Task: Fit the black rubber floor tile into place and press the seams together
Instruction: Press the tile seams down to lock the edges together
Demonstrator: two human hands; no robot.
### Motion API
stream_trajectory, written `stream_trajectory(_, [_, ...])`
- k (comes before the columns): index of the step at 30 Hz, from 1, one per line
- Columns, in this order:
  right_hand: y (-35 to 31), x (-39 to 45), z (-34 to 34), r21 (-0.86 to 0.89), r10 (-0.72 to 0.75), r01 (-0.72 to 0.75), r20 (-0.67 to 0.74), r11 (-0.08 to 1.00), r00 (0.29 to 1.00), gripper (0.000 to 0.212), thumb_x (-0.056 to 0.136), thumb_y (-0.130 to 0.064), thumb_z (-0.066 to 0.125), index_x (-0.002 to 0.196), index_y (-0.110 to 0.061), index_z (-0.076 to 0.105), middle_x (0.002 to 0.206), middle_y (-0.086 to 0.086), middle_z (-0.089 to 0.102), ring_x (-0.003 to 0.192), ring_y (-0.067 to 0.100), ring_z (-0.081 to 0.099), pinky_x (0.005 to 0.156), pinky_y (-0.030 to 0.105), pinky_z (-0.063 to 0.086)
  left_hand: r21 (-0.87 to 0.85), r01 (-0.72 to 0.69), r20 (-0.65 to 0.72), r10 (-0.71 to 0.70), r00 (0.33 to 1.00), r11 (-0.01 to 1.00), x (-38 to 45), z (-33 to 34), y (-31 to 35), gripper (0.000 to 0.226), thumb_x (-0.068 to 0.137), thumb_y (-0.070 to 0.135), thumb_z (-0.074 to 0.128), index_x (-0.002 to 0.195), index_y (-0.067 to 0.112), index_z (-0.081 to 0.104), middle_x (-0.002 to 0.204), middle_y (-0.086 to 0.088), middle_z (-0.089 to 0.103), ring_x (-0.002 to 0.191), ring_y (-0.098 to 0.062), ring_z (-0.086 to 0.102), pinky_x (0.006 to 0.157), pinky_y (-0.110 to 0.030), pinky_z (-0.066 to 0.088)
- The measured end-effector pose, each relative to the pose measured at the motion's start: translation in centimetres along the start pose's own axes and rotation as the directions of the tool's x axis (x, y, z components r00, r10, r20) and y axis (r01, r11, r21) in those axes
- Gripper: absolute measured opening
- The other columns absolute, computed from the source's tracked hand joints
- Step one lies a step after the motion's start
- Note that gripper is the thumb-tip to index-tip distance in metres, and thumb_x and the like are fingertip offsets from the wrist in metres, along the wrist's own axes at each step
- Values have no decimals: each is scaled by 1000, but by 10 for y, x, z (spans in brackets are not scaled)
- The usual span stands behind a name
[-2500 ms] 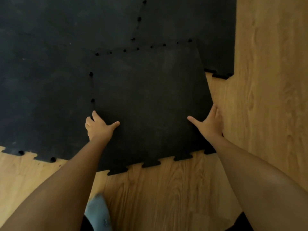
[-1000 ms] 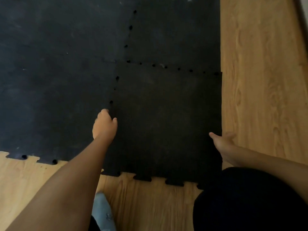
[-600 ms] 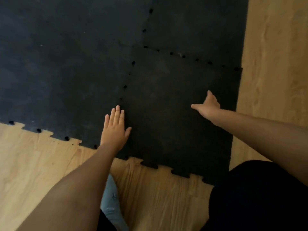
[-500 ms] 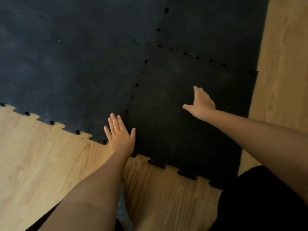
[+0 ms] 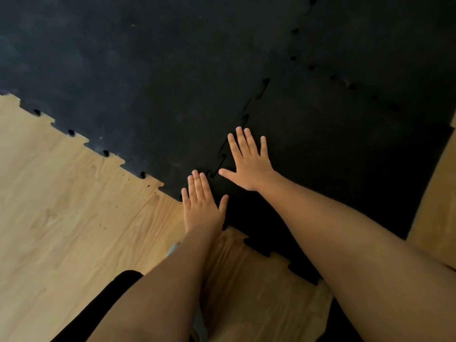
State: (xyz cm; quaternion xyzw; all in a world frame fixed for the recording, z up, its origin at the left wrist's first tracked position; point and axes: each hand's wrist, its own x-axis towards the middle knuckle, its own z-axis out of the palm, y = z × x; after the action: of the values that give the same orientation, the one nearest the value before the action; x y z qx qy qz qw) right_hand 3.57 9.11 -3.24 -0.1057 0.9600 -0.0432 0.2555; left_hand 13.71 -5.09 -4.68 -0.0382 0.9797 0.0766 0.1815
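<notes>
Nearest, bare wood floor (image 5: 74, 230) shows under both forearms, and the toothed near edge of the tile (image 5: 333, 169) lies on it, free of any neighbour; the tile sits at the right of the laid mat (image 5: 135, 82), flat as far as can be judged; the left hand (image 5: 202, 206) lies open and flat, fingers together, at the near corner where the tile meets the mat, partly over the wood; just beyond it the right hand (image 5: 249, 166) is spread open, palm down on the tile beside the left seam (image 5: 222, 156), gripping nothing; that seam reads as an open zigzag line with dark gaps farther up, so the step in hand looks like pressing it shut; farther off, the far seam (image 5: 345, 82) shows a row of small dark holes; the next move likely calls for firm downward pressure worked along the left seam away from the body, then across the far one.
</notes>
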Motion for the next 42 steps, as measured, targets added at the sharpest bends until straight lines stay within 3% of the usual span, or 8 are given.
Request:
stream_trajectory(9, [6, 15, -19, -13, 43, -41, 252, 999, 967, 111, 78, -88, 24, 146, -19, -30, 156, 6, -36, 140, 27, -37, 111, 59, -20, 18, 6, 8, -6, 1000, 1000, 9, -13, 11, 77, 97, 54, 19, 145, 8, -20, 159, -11, -19, 143, -23, -23, 115, -44, -15])
stream_trajectory(11, [5, 22, -30, -45, -6, 11, 107, 999, 994, 105, 81, -85, 27, 155, -16, -2, 164, 10, -11, 148, 31, -17, 116, 61, -10, -24, -37, -27, 36, 999, 999, 19, -14, 13, 76, 97, 52, 21, 147, 10, -17, 158, -9, -20, 142, -21, -24, 115, -45, -15])
stream_trajectory(13, [5, 30, -40, -90, -122, 105, -215, 990, 969, 85, 89, -73, 33, 147, -11, 35, 159, 13, 25, 147, 32, 18, 118, 58, 9, -57, -72, -1, 72, 997, 996, 30, -14, 13, 77, 96, 54, 21, 149, 11, -16, 158, -7, -21, 143, -20, -24, 115, -43, -16])
stream_trajectory(16, [3, 37, -32, -194, -247, 186, -363, 963, 898, 54, 98, -49, 44, 132, -7, 51, 144, 15, 45, 127, 31, 46, 106, 45, 38, -52, -78, -4, 78, 997, 996, 34, -10, 11, 80, 94, 58, 21, 150, 12, -13, 158, -6, -20, 144, -21, -23, 114, -42, -18])
stream_trajectory(19, [9, 31, -11, -143, -284, 245, -461, 959, 841, 33, 99, -32, 50, 114, -5, 60, 117, 14, 60, 99, 26, 59, 89, 38, 47, -49, -75, -16, 74, 997, 996, 32, -9, 11, 81, 95, 58, 22, 151, 11, -10, 159, -6, -18, 144, -20, -23, 114, -41, -18])
stream_trajectory(31, [8, 26, 2, -141, -355, 329, -481, 934, 802, 27, 97, -36, 51, 102, -10, 57, 103, 12, 57, 85, 24, 51, 73, 35, 44, -35, -81, -20, 80, 997, 996, 18, 1, 10, 77, 90, 59, 7, 148, 14, -16, 155, -4, -23, 143, -20, -24, 112, -38, -21])
stream_trajectory(38, [24, 46, 9, -142, -404, 384, -468, 912, 786, 45, 96, -52, 34, 116, -15, 49, 127, 13, 49, 128, 33, 38, 102, 51, 33, -36, -134, -117, 128, 985, 990, 27, -3, -5, 74, 93, 53, 19, 152, 11, 2, 162, -10, 3, 146, -18, -10, 117, -41, -13])
stream_trajectory(42, [25, 51, 1, -117, -368, 355, -455, 927, 811, 43, 97, -52, 34, 109, -13, 50, 125, 13, 49, 127, 33, 38, 103, 53, 31, -15, -100, -143, 97, 985, 995, 35, -14, -27, 76, 93, 54, 19, 152, 8, 7, 162, -11, 6, 148, -20, -5, 117, -43, -12])
